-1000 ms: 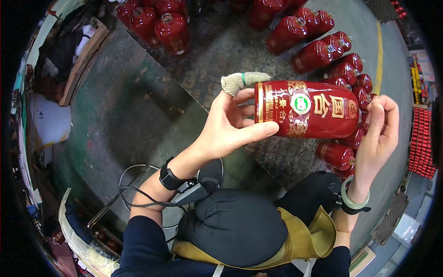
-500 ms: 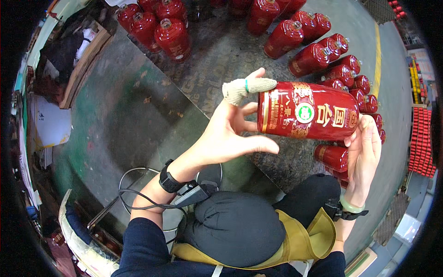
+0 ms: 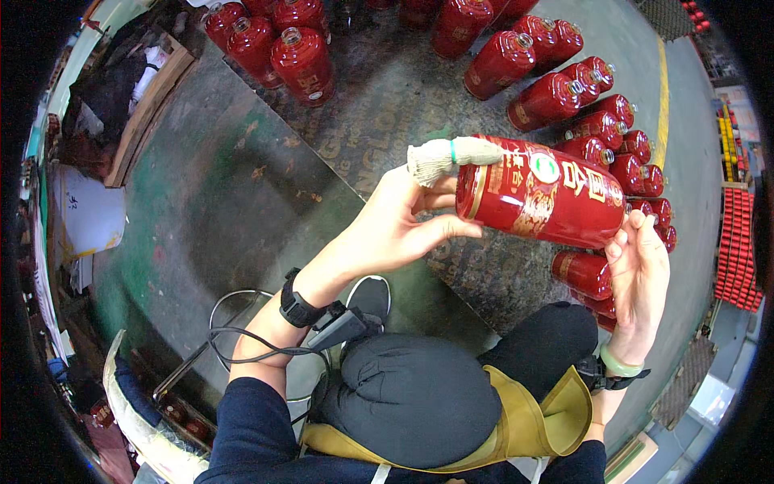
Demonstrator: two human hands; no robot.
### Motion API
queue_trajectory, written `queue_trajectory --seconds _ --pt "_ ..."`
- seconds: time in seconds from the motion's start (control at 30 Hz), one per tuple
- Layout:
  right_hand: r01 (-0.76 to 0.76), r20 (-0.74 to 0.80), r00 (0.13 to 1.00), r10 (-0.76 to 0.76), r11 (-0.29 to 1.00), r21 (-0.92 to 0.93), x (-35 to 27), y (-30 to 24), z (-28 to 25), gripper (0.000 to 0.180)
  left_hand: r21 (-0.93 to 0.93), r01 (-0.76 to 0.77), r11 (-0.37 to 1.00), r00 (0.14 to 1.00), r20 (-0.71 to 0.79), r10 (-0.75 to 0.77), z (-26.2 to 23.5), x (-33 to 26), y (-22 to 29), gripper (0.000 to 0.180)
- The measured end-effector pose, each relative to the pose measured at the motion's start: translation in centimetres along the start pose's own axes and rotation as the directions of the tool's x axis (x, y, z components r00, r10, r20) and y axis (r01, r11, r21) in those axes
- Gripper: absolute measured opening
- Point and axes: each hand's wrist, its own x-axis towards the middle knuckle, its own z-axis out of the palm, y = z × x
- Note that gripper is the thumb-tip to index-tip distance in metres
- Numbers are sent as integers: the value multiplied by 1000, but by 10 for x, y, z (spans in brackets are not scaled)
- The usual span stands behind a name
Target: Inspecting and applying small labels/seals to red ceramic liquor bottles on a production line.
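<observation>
Red bottle (image 3: 542,194) held sideways at centre-right of frame, between both hands. Glossy ceramic-looking cylinder w/ gold band and gold ornament, round green-white sticker on its side; its flat end faces left; can't tell if anything's inside.

Left hand (image 3: 399,226), centre of frame: fingers spread and curled round bottle's left end, thumb under it, forefinger in a knitted whitish finger cot (image 3: 439,157) w/ green ring lying along the top edge. Black wrist strap (image 3: 300,306) w/ a small black device and cable below it.

Right hand (image 3: 641,274), right of frame: open palm and fingers cupping the bottle's right end from below, not closed round it. Pale green bangle (image 3: 617,365) on that wrist.

More bottles (image 3: 580,113), same red gloss, stand in rows on the floor (image 3: 226,185) at upper right and behind the held one; another group (image 3: 278,40) at upper left-centre, necks open w/ pale rims, contents not visible. Floor is dark, scuffed green-grey, w/ a yellow line (image 3: 663,89) at upper right. Bottles rest on a worn dark board w/ faded lettering.

Bottom of frame: black trouser knees, mustard apron (image 3: 532,427), dark blue sleeves. Stacked small red items (image 3: 735,250) at far right edge, too small to tell. Wooden crate (image 3: 145,113) at upper left.
</observation>
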Motion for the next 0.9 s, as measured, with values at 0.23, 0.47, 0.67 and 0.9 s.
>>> queue_trajectory --seconds 0.23,0.47,0.67,0.9 --pt "-136 61 989 132 989 59 0 0 -2 24 10 27 1000 996 -84 -26 -1 0 -6 65" --pt "8 -51 999 -12 997 -71 -14 -10 5 23 -126 107 986 993 -38 -112 -2 2 6 89" --pt "33 -38 999 -37 994 -106 -18 -16 16 23 -199 196 960 975 -67 -213 -2 5 12 101" --pt "51 -80 994 -77 956 -288 -28 -6 19 25 -158 367 917 929 18 -369 0 -8 -9 86"
